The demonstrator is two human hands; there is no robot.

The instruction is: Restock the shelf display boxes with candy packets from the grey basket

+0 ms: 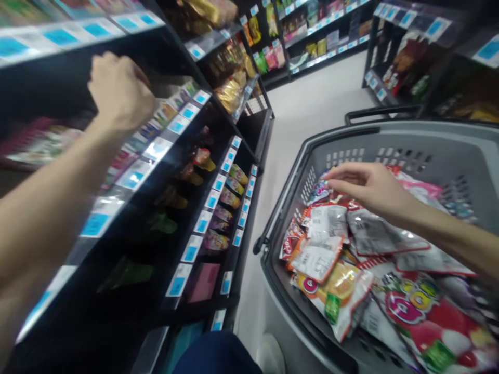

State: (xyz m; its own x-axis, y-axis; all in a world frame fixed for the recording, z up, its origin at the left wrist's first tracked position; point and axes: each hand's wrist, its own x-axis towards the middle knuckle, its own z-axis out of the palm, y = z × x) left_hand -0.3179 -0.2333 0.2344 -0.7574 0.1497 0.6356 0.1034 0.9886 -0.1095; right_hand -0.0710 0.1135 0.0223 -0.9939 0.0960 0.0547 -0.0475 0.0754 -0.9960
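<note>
My left hand is raised to an upper shelf on the left, its fingers curled into the dark shelf space; what they hold, if anything, is hidden. My right hand hovers over a grey shopping basket, fingers stretched toward the snack packets at its far left side. The fingertips touch or nearly touch a small colourful packet. The basket is full of several glossy bags, some face down showing white labels.
Black shelving with blue price tags runs along the left, holding small sweet packs. A pale floor aisle leads ahead to more shelves. Another rack stands at right. My knee shows below.
</note>
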